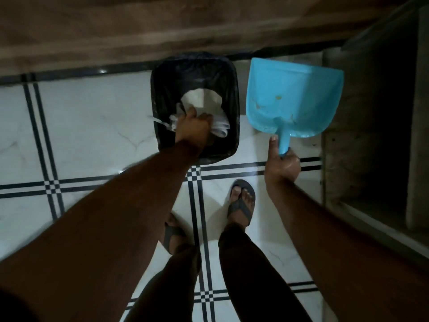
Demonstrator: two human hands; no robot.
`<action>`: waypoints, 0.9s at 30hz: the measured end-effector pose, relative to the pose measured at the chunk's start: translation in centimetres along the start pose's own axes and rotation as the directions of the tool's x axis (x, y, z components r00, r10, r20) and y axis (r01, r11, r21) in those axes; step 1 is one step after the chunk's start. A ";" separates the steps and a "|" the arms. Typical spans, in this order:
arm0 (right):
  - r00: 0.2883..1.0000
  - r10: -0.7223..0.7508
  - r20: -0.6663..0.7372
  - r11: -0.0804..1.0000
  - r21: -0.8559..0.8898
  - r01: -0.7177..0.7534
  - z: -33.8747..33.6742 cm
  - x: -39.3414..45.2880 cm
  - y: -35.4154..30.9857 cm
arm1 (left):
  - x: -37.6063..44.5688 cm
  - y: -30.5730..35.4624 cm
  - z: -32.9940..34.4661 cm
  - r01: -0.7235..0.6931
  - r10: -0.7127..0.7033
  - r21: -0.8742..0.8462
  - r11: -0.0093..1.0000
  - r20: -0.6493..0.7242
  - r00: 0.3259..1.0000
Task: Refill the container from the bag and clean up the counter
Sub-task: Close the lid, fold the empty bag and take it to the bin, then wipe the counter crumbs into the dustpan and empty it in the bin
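I look down at a tiled floor in dim light. A black bin (162,89) lined with a dark bag stands at the foot of the wall. My left hand (193,126) reaches into it and grips a crumpled clear plastic bag (221,130) above pale paper waste (200,98). My right hand (282,163) grips the handle of a light blue dustpan (293,98), held to the right of the bin with its pan facing up. A few small orange crumbs stick to the pan.
White floor tiles (92,126) with black line borders spread around the bin. A brownish wall (162,31) runs along the top. A grey stone ledge or cabinet side (348,147) stands at the right. My sandalled feet (241,201) stand below the bin.
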State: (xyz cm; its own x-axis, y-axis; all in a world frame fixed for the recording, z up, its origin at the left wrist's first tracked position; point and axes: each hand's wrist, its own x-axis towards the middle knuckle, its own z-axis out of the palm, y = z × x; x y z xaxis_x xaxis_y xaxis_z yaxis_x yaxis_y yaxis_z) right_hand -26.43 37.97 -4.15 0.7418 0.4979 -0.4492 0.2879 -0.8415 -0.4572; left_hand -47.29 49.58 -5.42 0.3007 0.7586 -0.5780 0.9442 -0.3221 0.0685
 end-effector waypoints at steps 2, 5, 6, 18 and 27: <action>1.000 -0.011 0.012 1.000 -0.020 0.012 0.6 0.9 1.3 | 1.6 0.2 3.0 -0.014 0.010 0.073 0.997 0.057 0.998; 1.000 -0.017 0.017 0.999 -0.035 0.018 1.1 1.6 2.7 | 3.9 -0.3 5.9 -0.031 0.026 0.017 0.999 0.237 0.971; 1.000 -0.012 0.021 0.999 -0.031 0.012 1.1 1.7 3.0 | 5.1 -0.8 7.1 -0.027 0.028 -0.008 1.000 0.296 0.955; 0.997 0.036 0.068 0.996 0.082 -0.042 -4.0 -1.7 -1.2 | 0.4 -2.6 -2.6 0.072 0.045 -0.309 0.948 0.356 0.933; 0.997 0.012 0.080 0.977 0.213 -0.029 -9.3 -7.3 -7.1 | -8.0 -4.1 -9.1 0.088 0.035 -0.426 0.900 0.274 0.961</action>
State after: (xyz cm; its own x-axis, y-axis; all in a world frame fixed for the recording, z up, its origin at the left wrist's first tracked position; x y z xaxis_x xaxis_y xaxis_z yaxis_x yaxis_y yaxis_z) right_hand -28.24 38.32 9.54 0.6944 0.5026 -0.5150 0.1301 -0.7915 -0.5971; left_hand -52.35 49.95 6.30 0.2857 0.5624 -0.7759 0.9339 0.0181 0.3570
